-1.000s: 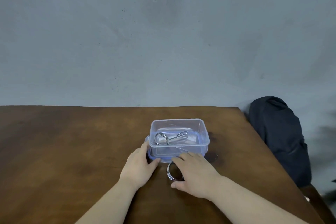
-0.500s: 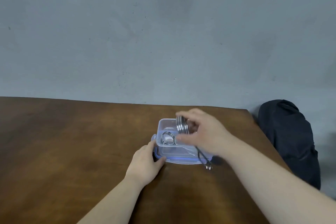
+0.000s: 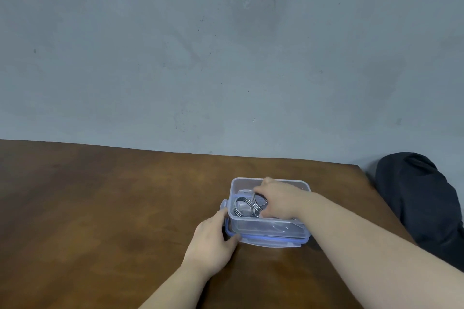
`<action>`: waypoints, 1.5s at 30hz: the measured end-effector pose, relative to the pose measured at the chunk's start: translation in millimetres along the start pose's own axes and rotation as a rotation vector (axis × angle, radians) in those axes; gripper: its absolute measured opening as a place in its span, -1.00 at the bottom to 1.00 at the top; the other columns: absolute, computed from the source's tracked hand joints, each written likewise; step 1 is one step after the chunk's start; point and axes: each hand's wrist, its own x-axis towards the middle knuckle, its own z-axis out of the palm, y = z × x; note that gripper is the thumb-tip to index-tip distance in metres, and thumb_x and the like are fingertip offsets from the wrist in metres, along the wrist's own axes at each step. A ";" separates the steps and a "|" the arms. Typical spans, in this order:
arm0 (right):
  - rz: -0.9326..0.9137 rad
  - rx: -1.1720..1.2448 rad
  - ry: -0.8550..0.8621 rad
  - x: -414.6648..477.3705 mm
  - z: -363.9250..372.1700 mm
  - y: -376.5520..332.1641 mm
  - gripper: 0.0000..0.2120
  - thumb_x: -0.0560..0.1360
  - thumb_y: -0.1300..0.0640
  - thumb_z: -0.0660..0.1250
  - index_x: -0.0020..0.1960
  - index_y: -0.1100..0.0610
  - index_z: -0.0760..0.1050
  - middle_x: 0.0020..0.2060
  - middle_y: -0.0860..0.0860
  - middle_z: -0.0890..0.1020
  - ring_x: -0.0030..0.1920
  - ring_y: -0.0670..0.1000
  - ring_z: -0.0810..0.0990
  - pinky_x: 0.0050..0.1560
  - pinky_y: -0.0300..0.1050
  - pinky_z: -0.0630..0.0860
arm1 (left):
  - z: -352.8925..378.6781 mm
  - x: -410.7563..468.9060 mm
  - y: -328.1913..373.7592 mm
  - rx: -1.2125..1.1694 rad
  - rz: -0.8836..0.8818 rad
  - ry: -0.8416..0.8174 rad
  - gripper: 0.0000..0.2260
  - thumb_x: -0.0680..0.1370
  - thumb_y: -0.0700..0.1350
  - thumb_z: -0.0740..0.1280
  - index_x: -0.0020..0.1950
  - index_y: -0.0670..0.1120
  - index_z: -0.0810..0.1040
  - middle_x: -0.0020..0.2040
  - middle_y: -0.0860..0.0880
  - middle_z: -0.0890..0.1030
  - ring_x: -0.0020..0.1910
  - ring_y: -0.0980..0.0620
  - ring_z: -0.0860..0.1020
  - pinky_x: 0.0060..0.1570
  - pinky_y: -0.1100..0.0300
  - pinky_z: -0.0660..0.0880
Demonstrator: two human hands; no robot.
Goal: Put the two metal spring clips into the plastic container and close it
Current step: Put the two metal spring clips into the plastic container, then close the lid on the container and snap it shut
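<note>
A clear plastic container (image 3: 270, 227) stands open on the brown table, resting on its blue-rimmed lid (image 3: 273, 241). One metal spring clip (image 3: 242, 206) lies inside at the left end. My right hand (image 3: 278, 199) reaches down into the container, fingers closed around the coil of the second spring clip (image 3: 258, 202), which sits just right of the first. My left hand (image 3: 213, 238) presses against the container's near left corner, thumb along the front edge.
The wooden table (image 3: 113, 208) ends at a grey wall behind and at its right edge close to the container. A dark bag (image 3: 421, 198) sits beyond that right edge.
My right hand picked the second clip up from the table in front of the container, carried it over the rim and lowered it inside. The left hand stayed on the container.
</note>
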 end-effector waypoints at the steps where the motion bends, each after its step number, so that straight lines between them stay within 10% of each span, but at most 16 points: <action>1: 0.004 0.007 -0.011 1.8 4.0 1.9 -0.57 0.43 -0.03 0.47 0.25 0.08 0.51 0.13 0.07 0.46 0.00 0.13 0.57 0.03 0.05 0.55 | -0.4 0.1 0.5 -0.003 0.005 0.001 -0.62 0.42 -0.01 0.40 0.14 0.36 0.42 -0.02 0.33 0.62 0.04 0.24 0.55 0.03 0.26 0.48; 7: 0.023 0.130 -0.008 -8.4 0.1 5.0 -0.49 0.50 -0.07 0.41 0.40 0.04 0.44 0.26 0.05 0.47 0.18 0.11 0.54 0.23 0.07 0.48 | 1.5 1.1 -0.7 0.001 0.009 0.012 -0.65 0.41 -0.02 0.39 0.16 0.25 0.47 -0.04 0.29 0.63 0.01 0.21 0.56 0.02 0.24 0.49; 11: 0.010 0.263 0.166 -41.7 0.6 1.1 -0.79 0.56 -0.15 0.31 0.04 -0.06 0.61 0.03 -0.12 0.55 -0.01 -0.06 0.56 0.09 -0.03 0.52 | 2.3 0.5 -1.6 0.001 -0.018 0.011 -0.66 0.43 0.00 0.42 0.12 0.29 0.44 -0.03 0.33 0.60 0.04 0.20 0.54 0.05 0.24 0.46; 14: -0.057 0.153 0.194 -68.5 11.0 -4.2 -0.64 0.45 -0.29 0.30 -0.14 0.01 0.55 -0.13 -0.09 0.58 -0.08 -0.04 0.53 -0.03 -0.04 0.50 | 5.2 -0.3 -4.6 -0.009 -0.086 0.029 -0.69 0.40 0.10 0.47 -0.06 0.21 0.34 0.01 0.31 0.55 0.03 0.16 0.52 -0.04 0.23 0.43; 19: -0.030 -0.011 0.249 -79.3 28.1 -4.3 -0.84 0.59 0.04 0.27 -0.14 0.05 0.38 -0.16 -0.05 0.48 -0.11 0.06 0.48 -0.15 -0.06 0.30 | 8.6 -1.7 -7.7 0.049 -0.097 -0.018 -0.56 0.26 0.21 0.53 -0.11 0.16 0.32 0.05 0.25 0.54 0.01 0.14 0.51 -0.09 0.24 0.42; 28: 0.011 0.059 0.375 -105.1 9.4 9.9 -0.78 0.61 0.09 0.26 -0.19 0.04 0.30 -0.19 -0.06 0.42 -0.18 0.03 0.42 -0.14 0.00 0.41 | 17.7 -6.3 -16.5 0.497 0.240 0.074 -0.86 0.37 0.14 0.48 -0.11 0.18 0.69 0.12 0.14 0.63 0.31 -0.03 0.45 0.28 0.02 0.24; 35: 0.049 0.107 0.408 -115.3 1.7 17.0 -0.75 0.58 0.11 0.29 -0.22 0.05 0.29 -0.20 -0.03 0.44 -0.19 0.07 0.46 -0.17 0.00 0.37 | 4.3 -24.6 -17.1 0.534 0.418 0.021 -0.77 0.42 -0.03 0.44 -0.15 0.13 0.37 -0.12 0.17 0.59 0.15 0.07 0.61 0.19 0.21 0.24; 39: 0.067 0.108 0.399 -114.6 9.6 19.6 -0.72 0.59 0.11 0.27 -0.26 0.00 0.27 -0.23 -0.08 0.39 -0.21 0.02 0.38 -0.21 -0.09 0.22 | -33.6 -35.6 -30.9 0.419 0.434 0.216 -0.91 0.50 -0.12 0.20 -0.12 0.08 0.35 -0.13 0.12 0.53 -0.02 0.14 0.50 0.37 0.10 0.16; 45: 0.064 0.178 0.391 -110.0 20.6 15.8 -0.65 0.60 0.09 0.28 -0.29 -0.07 0.23 -0.23 -0.09 0.43 -0.23 -0.01 0.43 -0.22 -0.10 0.30 | -106.3 -46.4 -1.8 0.251 0.341 0.534 -0.80 0.56 -0.13 0.06 -0.16 -0.13 0.43 -0.19 -0.03 0.44 -0.18 0.00 0.36 -0.09 0.19 0.28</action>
